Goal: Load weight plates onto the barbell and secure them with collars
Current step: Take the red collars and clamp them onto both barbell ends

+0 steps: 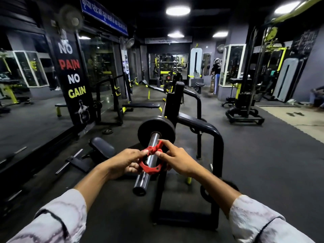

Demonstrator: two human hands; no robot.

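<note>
The barbell's steel sleeve [142, 178] points toward me, resting on a black rack [205, 127]. One black weight plate [156, 131] sits far up the sleeve against the rack. A red collar [150, 168] rings the sleeve about midway, well short of the plate, its lever raised. My left hand [125, 162] grips the collar's left side. My right hand [175, 159] holds its right side, with fingertips on the raised lever.
A black padded bench [102, 149] and a spare bar [69, 161] lie on the floor to the left. A small plate [107, 131] lies on the floor farther back. Benches, racks and a cable machine [245, 109] stand beyond; open rubber floor stretches to the right.
</note>
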